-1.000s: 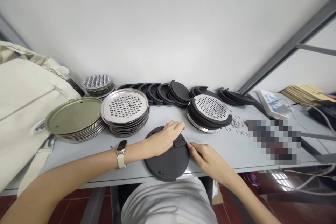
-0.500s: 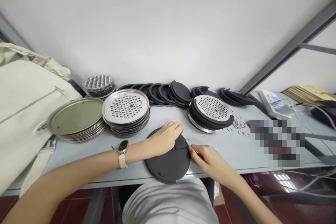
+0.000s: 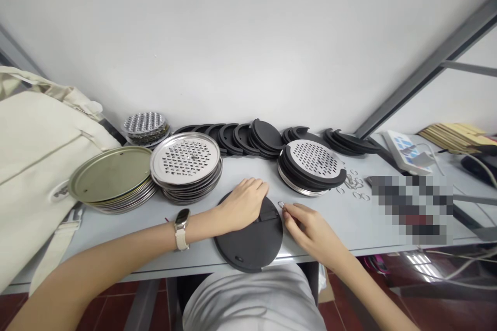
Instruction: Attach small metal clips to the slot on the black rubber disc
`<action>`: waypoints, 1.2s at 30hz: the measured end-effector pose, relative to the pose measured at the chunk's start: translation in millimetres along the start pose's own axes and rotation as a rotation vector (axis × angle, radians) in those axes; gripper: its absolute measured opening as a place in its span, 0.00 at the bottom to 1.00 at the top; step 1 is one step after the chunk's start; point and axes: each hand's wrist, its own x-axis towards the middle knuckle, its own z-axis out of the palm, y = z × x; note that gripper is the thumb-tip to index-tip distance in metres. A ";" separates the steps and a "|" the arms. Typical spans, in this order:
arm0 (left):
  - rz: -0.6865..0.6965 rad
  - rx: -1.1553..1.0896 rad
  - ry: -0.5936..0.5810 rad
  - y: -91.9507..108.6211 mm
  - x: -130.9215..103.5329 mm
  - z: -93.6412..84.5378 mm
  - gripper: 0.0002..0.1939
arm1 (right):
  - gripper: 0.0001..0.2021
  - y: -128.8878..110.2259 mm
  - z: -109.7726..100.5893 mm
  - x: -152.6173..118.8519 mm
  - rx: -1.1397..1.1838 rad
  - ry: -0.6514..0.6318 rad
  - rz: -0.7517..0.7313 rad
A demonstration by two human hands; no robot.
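Note:
A black round disc (image 3: 248, 244) with a small slot near its front lies flat at the table's front edge. My left hand (image 3: 244, 204), with a watch on its wrist, bears on the disc's far part. Its fingers curl down near a raised rectangular part (image 3: 268, 212); the fingertips are hidden. Just off the disc's right edge, my right hand (image 3: 305, 225) is closed in a pinch on a small metal ring (image 3: 281, 205). The ring sticks out past the fingertips, apart from the disc.
Behind my hands stand a stack of round grater plates (image 3: 190, 158), olive-green lids (image 3: 112, 173) and a black-rimmed grater stack (image 3: 314, 160). Loose metal rings (image 3: 352, 182) lie to the right. Black discs (image 3: 267, 137) line the wall; a cream bag (image 3: 46, 139) is at left.
My right hand has drawn the ring slightly away from the disc's edge, to the right. The ring is turned differently. My left hand stays on the disc.

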 end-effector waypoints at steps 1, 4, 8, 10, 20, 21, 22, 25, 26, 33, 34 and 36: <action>0.001 -0.001 -0.002 0.0 0.0 0.1 0.12 | 0.12 1.1 -0.6 0.1 0.004 0.020 -0.006; 0.004 -0.003 -0.009 -0.2 -0.1 0.8 0.12 | 0.14 2.6 -2.9 -0.1 0.063 0.063 -0.025; 0.011 0.012 -0.005 -1.1 -0.2 2.4 0.11 | 0.17 3.0 -5.4 -0.3 0.179 0.093 -0.033; 0.013 0.020 -0.004 -1.4 -0.2 2.9 0.10 | 0.17 3.7 -6.0 0.2 0.247 0.080 -0.008; -0.001 0.045 -0.030 1.0 0.0 -0.4 0.10 | 0.10 8.3 -3.3 4.1 0.295 0.067 0.058; 0.001 0.047 -0.027 1.1 0.1 -0.7 0.10 | 0.09 9.2 -3.2 4.3 0.278 0.067 0.046; 0.004 0.048 -0.027 1.2 0.1 -1.0 0.10 | 0.09 10.0 -3.2 4.4 0.263 0.066 0.034; 0.008 0.051 -0.028 1.8 0.1 -2.1 0.11 | 0.07 11.3 -5.1 4.0 0.241 0.052 -0.011; 0.007 0.050 -0.027 2.0 0.0 -2.4 0.11 | 0.06 10.9 -6.1 3.7 0.236 0.035 -0.026; 0.006 0.054 -0.032 2.5 0.2 -2.6 0.11 | 0.03 4.1 -11.6 1.0 0.176 -0.010 -0.071; 0.006 0.054 -0.032 2.5 0.3 -2.5 0.11 | 0.03 4.1 -12.0 1.3 0.186 -0.004 -0.070; 0.004 0.054 -0.032 2.3 0.3 -2.2 0.11 | 0.04 5.4 -12.8 2.5 0.234 0.004 -0.066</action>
